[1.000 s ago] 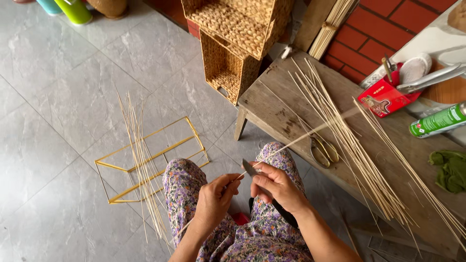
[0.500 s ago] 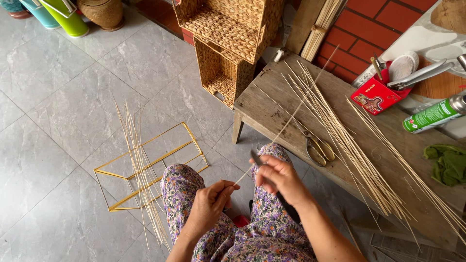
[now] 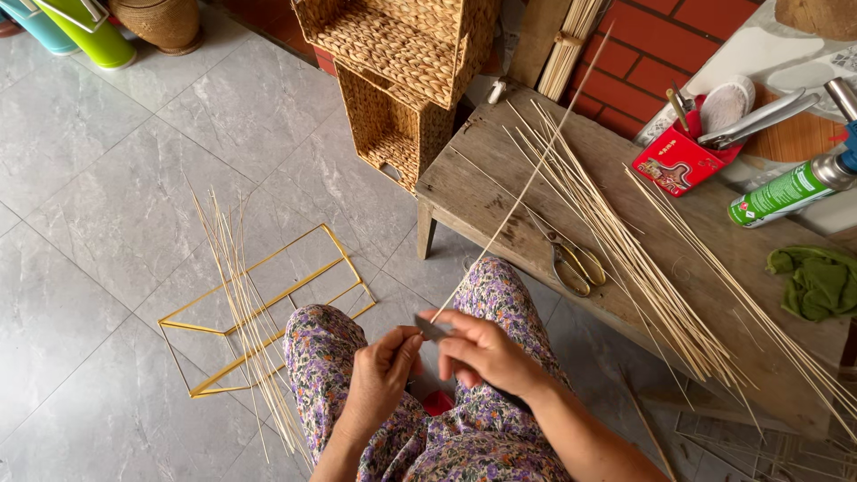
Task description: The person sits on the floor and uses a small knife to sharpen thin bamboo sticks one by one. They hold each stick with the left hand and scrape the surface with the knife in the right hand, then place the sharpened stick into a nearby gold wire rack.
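Observation:
Over my lap in floral trousers, my right hand (image 3: 486, 353) grips a small knife (image 3: 431, 328) whose grey blade lies against a long thin bamboo stick (image 3: 527, 183). My left hand (image 3: 379, 375) pinches the near end of that stick just left of the blade. The stick slants up and to the right, across the wooden bench (image 3: 473, 192) toward the brick wall.
A bundle of bamboo sticks (image 3: 625, 250) and scissors (image 3: 571, 263) lie on the bench. On the tiled floor at left lies a yellow stick frame (image 3: 268, 303) with loose sticks (image 3: 241, 303). Wicker baskets (image 3: 402, 62), a red box (image 3: 674, 161), a green can (image 3: 786, 192) and a green cloth (image 3: 817, 281) stand behind.
Both hands have slid along the stick, and its far end now points higher toward the wall. The view has shifted slightly.

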